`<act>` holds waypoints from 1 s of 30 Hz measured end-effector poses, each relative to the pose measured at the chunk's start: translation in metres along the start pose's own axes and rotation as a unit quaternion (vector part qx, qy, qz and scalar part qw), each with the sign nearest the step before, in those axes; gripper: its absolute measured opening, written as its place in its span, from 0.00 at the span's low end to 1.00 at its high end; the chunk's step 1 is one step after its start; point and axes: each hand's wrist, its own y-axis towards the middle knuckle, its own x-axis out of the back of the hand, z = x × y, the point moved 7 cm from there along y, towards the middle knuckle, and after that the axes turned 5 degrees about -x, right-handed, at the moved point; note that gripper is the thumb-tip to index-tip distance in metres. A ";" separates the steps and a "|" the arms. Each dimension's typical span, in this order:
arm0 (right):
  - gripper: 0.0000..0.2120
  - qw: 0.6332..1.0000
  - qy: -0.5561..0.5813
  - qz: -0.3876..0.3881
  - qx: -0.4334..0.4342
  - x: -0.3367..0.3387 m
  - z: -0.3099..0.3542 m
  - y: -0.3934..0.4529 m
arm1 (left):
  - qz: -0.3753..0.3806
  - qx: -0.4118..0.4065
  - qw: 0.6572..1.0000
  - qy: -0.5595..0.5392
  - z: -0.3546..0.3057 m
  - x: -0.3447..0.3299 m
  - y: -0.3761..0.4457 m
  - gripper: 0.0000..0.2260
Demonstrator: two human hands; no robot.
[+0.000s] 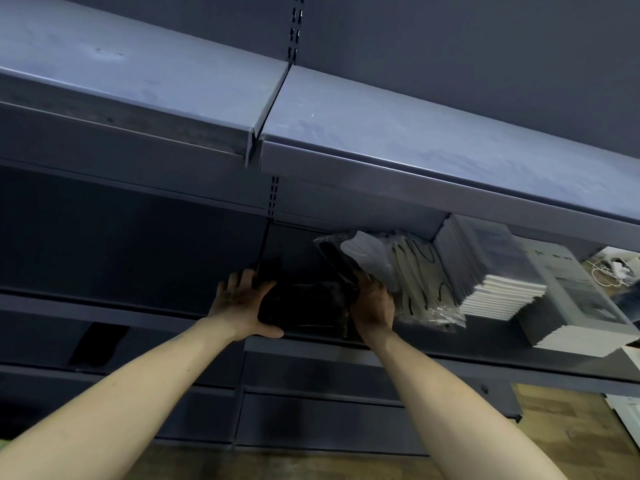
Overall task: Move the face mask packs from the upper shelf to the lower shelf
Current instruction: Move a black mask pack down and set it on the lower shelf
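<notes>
A pack of black face masks [304, 306] in clear plastic lies at the front of a dark grey shelf [450, 362], held between both hands. My left hand [242, 303] grips its left end with the thumb under the pack. My right hand [372, 303] grips its right end. Just right of it stand more packs leaning on each other: a black one [332, 252], a white one [369, 254] and beige ones [420, 275]. The shelf above [398, 140] is bare.
White boxes [491, 271] are stacked to the right of the mask packs, with a larger flat box [571, 296] beyond. Further shelves [329, 420] sit below, above a wooden floor [561, 427]. A slotted upright [273, 195] divides the shelf bays.
</notes>
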 end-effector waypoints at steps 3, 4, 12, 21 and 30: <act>0.15 1.000 0.004 0.012 -0.011 0.002 0.001 0.003 | 0.017 -0.007 1.000 -0.005 0.000 -0.002 0.002 0.48; 0.14 1.000 0.014 0.004 0.005 0.003 0.006 0.002 | 0.022 -0.010 1.000 -0.006 -0.001 -0.002 0.003 0.48; 0.07 0.981 0.063 0.050 0.178 -0.022 0.040 -0.030 | -0.061 -0.017 0.990 -0.122 0.015 0.010 0.001 0.48; 0.16 0.951 0.017 0.096 0.295 -0.024 0.037 -0.044 | -0.143 -0.016 0.933 -0.329 0.020 0.006 -0.014 0.67; 0.23 0.996 0.071 0.052 0.013 -0.029 -0.014 0.002 | -0.048 -0.043 0.981 -0.184 0.015 -0.005 -0.004 0.49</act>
